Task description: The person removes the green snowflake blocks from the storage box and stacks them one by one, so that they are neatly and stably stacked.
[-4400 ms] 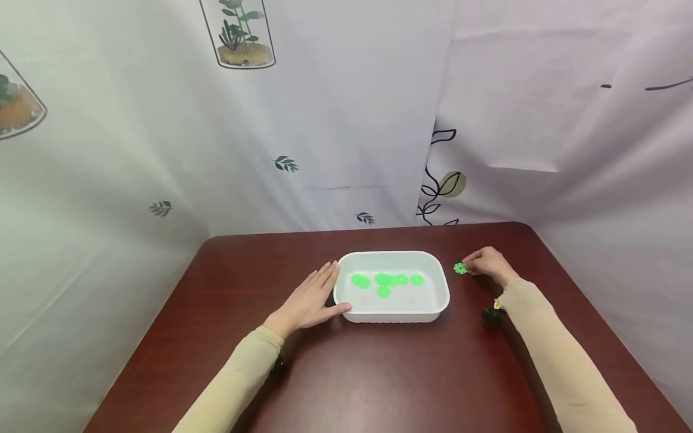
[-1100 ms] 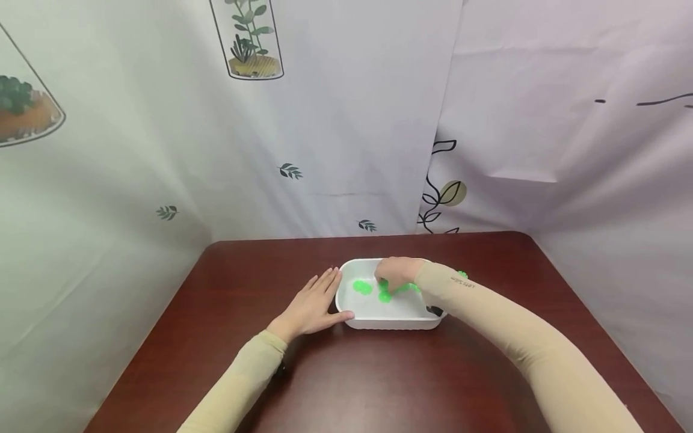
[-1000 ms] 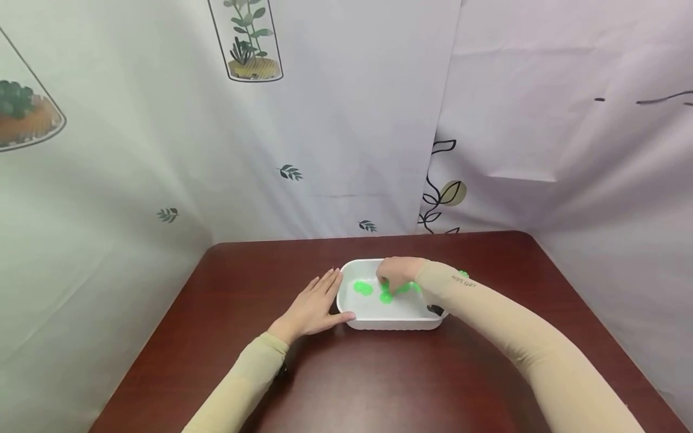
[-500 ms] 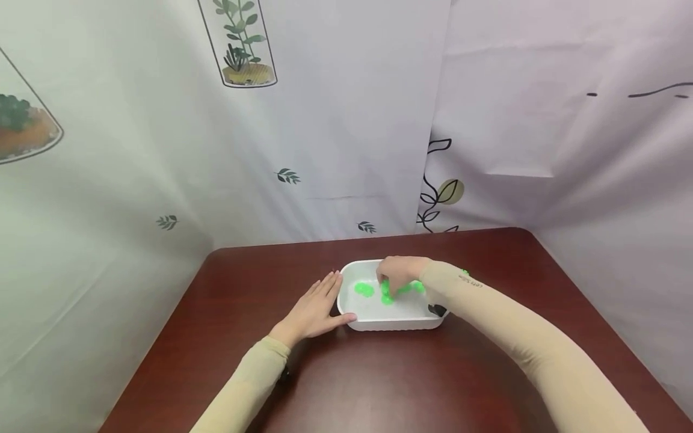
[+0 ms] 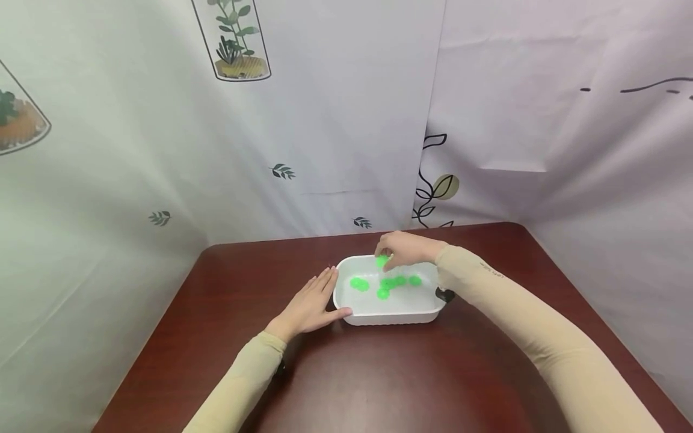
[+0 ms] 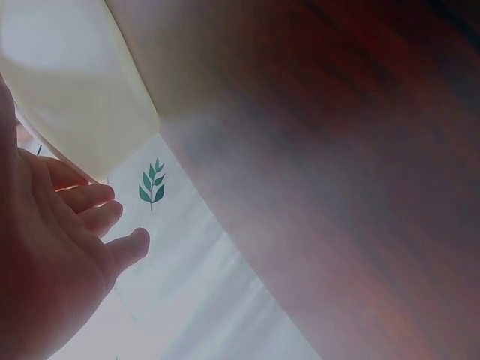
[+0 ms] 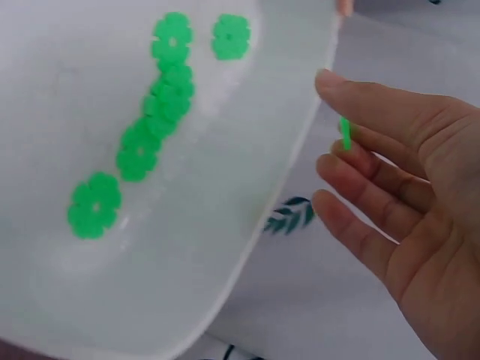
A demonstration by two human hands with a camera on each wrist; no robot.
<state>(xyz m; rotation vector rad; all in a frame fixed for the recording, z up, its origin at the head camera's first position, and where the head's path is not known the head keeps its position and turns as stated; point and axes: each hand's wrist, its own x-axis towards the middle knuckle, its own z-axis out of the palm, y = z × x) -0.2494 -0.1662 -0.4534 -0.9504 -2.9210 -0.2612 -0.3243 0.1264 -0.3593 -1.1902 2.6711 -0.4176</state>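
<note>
A white tub (image 5: 392,320) stands on the table with several green snowflake discs (image 5: 392,282) on its floor, some overlapping. My right hand (image 5: 409,248) pinches one green snowflake disc (image 5: 381,261) between thumb and fingers above the tub's far rim. In the right wrist view this disc (image 7: 346,133) shows edge-on between the fingers, beside the tub wall (image 7: 270,157). My left hand (image 5: 307,305) rests with fingers extended against the tub's left end, thumb at the near left corner. The left wrist view shows the left hand (image 6: 60,240) from the palm side, touching the pale tub (image 6: 82,120).
The dark red wooden table (image 5: 368,379) extends around the tub. A white printed cloth (image 5: 335,120) hangs behind it and at both sides. A dark wrist device (image 5: 445,294) sits under the right sleeve, near the tub's right end.
My right hand had been beside the tub with a disc, then reached down among the discs inside. Now it has risen to the far rim holding one. My left hand stays at the tub.
</note>
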